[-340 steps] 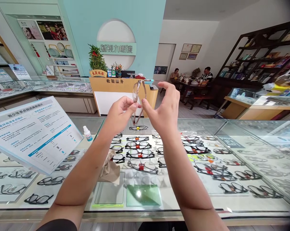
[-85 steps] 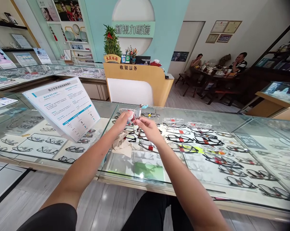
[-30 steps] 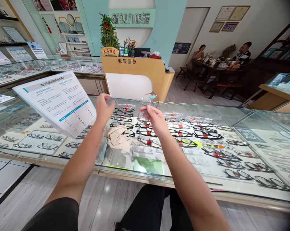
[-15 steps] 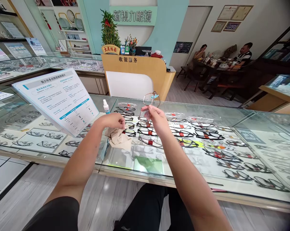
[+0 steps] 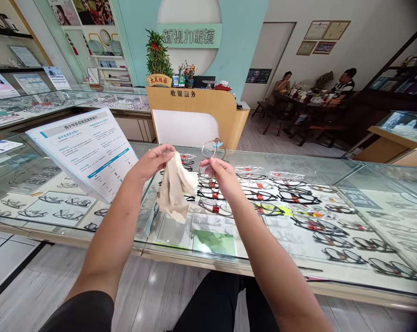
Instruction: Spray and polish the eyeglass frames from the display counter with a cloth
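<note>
Pinching a beige cloth by its top edge, the fingers of the left hand are drawn in against the thumb, and the cloth droops below them in loose folds. From where I stand I can't tell whether its lowest corner touches the glass counter. The fingers of the right hand grip a pair of glasses with a thin frame, held up in the air over the counter, just to the right of the cloth and apart from it. One lens stands up past the fingertips, with a bit of bright blue showing at it; the part below is hard to sort from what is displayed behind.

Under both hands, rows of frames show through the glass, many with red tags. Nearer the person's body lies a green card. Left of the left hand leans a large printed board. Black trousers show below the counter, above a grey floor.

Farther out, a wooden desk stands beyond the counter, a leafy plant on its left end and a sign on the wall behind. Off to the right, two people sit at a dark table.
</note>
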`<state>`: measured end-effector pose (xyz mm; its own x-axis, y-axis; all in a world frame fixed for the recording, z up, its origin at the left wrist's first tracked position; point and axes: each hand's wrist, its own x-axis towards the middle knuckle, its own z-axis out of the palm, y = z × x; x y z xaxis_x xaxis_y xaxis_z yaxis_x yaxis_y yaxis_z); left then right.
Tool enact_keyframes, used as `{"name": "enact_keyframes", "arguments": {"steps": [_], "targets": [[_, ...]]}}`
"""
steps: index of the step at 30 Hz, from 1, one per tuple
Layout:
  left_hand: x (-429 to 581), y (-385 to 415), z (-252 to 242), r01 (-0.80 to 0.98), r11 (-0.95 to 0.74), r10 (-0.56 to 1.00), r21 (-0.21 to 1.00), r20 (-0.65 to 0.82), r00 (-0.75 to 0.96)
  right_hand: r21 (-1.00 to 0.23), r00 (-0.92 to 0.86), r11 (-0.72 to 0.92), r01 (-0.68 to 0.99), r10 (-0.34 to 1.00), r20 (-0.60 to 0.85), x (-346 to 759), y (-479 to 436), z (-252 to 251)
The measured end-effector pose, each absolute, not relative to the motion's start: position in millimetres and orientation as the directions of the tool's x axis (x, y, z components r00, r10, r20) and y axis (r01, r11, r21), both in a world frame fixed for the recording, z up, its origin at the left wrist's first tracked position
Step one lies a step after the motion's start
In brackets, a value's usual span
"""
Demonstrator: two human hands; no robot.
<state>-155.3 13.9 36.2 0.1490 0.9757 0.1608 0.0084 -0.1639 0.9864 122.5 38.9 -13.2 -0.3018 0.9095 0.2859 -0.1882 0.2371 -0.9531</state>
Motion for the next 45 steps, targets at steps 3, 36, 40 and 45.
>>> {"name": "enact_keyframes", "arguments": {"steps": [3,36,40,45], "targets": [[-152.6,8.9,40.9,-0.174,-0.216,0.968,0.961,0.234,0.094,-0.952,-0.323,0.238,-0.191,0.901,0.29,123.0,37.3,-12.9],[-88.3,-0.1,17.3,0.003,-0.578,0.816,0.816,0.578,-0.006,-0.956,-0.435,0.22,-0.192,0.854,0.284,100.0,4.4,0.8],[-86.2,1.3,15.4,0.138,-0.583,0.808,0.801,0.589,-0.001,-0.96,-0.457,0.216,-0.178,0.846,0.276,97.4,2.5,-0.2],[-76.8,-1.9,11.4,0.194,-0.597,0.792,0.779,0.61,-0.012,-0.961,-0.466,0.205,-0.185,0.843,0.269,95.0,0.5,-1.5]]}}
